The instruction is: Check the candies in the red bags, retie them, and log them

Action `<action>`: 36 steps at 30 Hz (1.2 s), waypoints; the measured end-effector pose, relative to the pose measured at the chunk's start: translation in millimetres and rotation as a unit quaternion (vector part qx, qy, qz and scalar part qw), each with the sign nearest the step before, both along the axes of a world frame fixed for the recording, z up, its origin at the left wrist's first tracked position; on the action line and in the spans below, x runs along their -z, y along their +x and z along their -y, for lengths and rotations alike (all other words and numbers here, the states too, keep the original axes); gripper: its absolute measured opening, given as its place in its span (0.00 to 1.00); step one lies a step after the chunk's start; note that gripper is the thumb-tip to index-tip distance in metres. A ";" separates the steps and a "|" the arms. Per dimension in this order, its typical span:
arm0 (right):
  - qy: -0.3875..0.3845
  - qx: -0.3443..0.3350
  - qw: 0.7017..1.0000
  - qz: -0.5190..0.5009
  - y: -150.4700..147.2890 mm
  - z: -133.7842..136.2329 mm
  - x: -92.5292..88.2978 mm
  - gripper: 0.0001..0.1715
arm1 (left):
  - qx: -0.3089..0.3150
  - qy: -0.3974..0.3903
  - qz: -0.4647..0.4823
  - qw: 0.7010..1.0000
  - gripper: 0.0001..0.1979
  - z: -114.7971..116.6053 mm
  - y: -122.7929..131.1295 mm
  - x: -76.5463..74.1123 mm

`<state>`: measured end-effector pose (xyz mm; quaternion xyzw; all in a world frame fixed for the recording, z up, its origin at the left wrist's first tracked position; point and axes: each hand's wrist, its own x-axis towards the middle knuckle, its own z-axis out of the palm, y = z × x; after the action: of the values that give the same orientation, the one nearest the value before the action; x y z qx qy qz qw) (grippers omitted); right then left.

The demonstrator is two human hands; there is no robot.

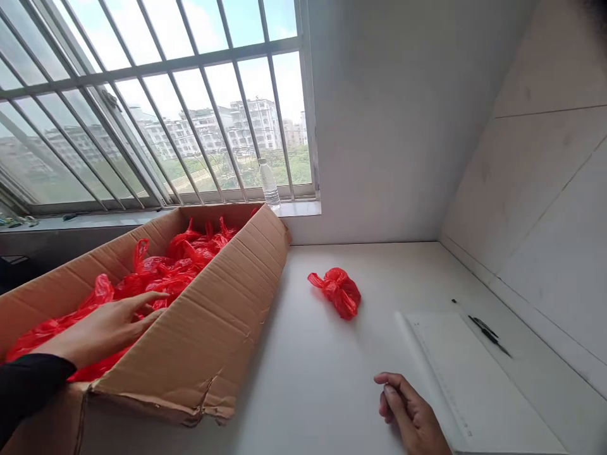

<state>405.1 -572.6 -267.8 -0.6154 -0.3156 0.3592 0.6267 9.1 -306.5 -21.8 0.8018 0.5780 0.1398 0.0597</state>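
My left hand (111,322) reaches into a cardboard box (227,303), fingers stretched out and apart over red plastic bags (165,265). It touches or nearly touches the bags, and I see nothing gripped in it. Several of these bags are knotted and piled together, so what they contain is hidden. Apart from the pile, a single knotted red plastic bag (339,292) lies on the white table (303,379). Near the table's front, my right hand (410,414) rests with its fingers curled in and the thumb against them; nothing shows in it.
A white pad of paper (474,373) lies at the right, with a black pen (490,335) beside it and a small dark piece (454,301) farther back. On the sill of the barred window stands a clear bottle (269,184). Walls bound the table behind and to the right.
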 end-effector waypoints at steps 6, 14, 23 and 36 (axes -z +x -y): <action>-0.004 -0.009 1.000 0.014 -0.6 0.8 2.3 0.31 | 0.040 0.250 -0.003 0.967 0.17 56.0 53.8 -24.6; -0.011 -0.036 0.999 0.031 5.2 2.3 -0.6 0.28 | 0.253 0.286 -0.134 0.914 0.18 125.3 132.4 44.2; 0.016 -0.071 0.941 0.329 41.1 -60.4 -47.8 0.17 | 0.127 0.312 -0.260 0.905 0.22 81.4 107.0 82.4; 0.004 -0.147 0.876 0.459 37.4 -109.6 -34.8 0.24 | 0.117 0.240 -0.188 0.945 0.23 64.2 100.2 92.9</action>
<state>442.5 -463.0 -233.0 -0.6552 -0.6559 0.1228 0.3543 109.4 -370.7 -114.7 0.8661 0.4300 0.1129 -0.2285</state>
